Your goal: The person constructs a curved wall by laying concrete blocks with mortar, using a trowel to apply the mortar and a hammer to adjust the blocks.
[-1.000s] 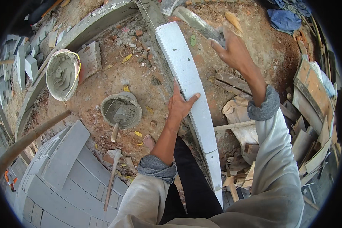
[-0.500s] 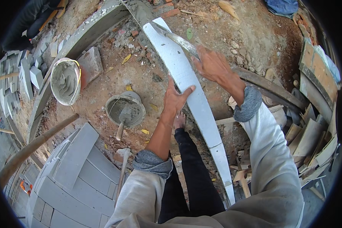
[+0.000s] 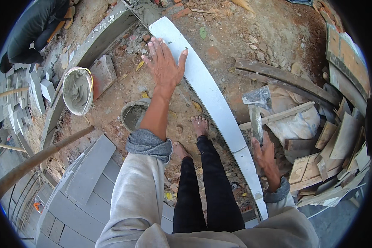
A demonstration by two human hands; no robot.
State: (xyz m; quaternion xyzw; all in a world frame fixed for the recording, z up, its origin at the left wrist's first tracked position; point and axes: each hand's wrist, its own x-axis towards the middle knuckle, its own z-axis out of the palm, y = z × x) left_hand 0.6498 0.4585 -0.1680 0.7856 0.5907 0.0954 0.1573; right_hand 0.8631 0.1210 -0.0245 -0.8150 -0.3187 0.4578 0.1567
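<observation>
Resting flat on the white plank [image 3: 206,89], left hand [image 3: 165,66]; right hand [image 3: 265,155] clasps a trowel [image 3: 256,122].

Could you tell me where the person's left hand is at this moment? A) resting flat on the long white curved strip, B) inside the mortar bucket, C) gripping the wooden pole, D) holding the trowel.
A: the left hand lies spread, palm down, on the long white curved strip, while the right hand holds the trowel.

Mortar pans [image 3: 77,90], grey blocks [image 3: 87,173], scrap boards [image 3: 335,144]
</observation>
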